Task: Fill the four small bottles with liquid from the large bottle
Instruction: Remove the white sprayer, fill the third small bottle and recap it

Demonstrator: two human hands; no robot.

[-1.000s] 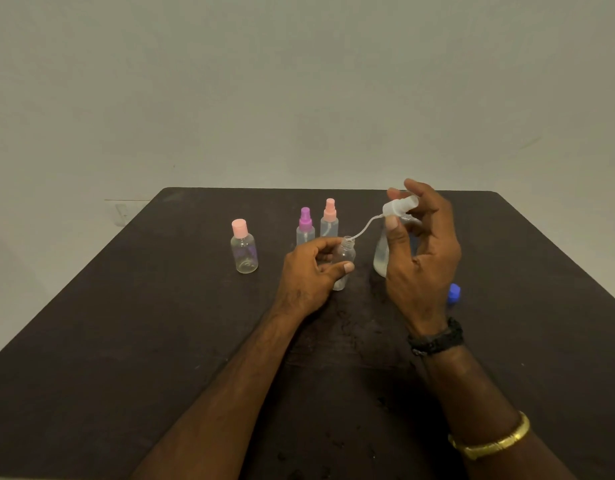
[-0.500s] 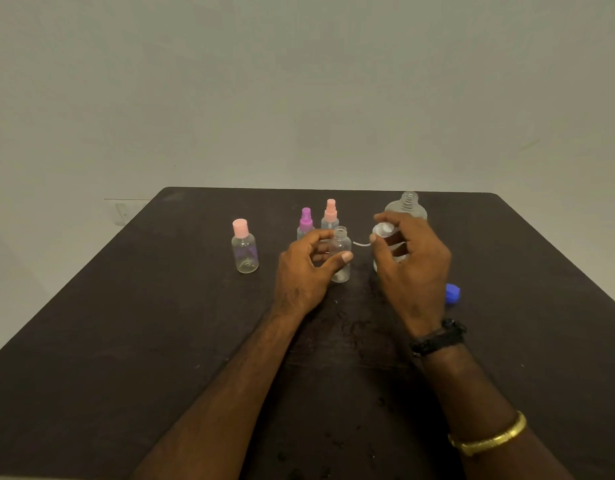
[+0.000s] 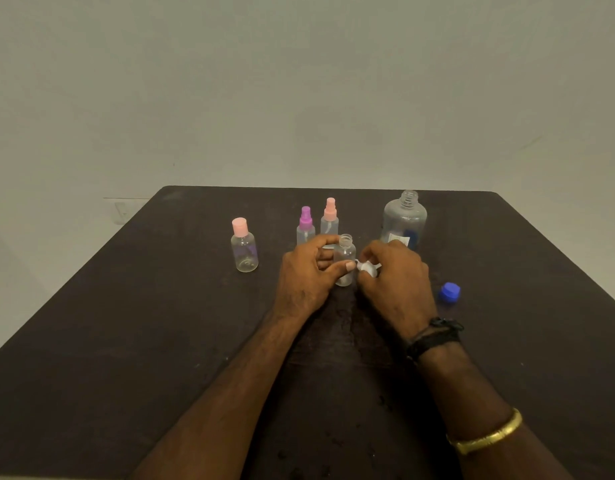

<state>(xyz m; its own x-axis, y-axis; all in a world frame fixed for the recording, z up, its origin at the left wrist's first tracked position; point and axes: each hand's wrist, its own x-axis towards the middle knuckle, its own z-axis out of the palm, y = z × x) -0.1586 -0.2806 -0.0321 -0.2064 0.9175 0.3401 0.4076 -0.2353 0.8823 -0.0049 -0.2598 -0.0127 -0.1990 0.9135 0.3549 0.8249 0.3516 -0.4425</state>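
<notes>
Small bottle [image 3: 345,255] clear, uncapped, upright on the tabletop [image 3: 133,341], edges well apart. My left fingers [image 3: 320,241] curl round it; right fingers [image 3: 372,251] pinch a white cap [image 3: 367,267].

The dark table [image 3: 126,341] carries four small bottles [image 3: 244,251] (one uncapped), the large bottle [image 3: 405,220] and a blue cap [image 3: 450,292].
</notes>
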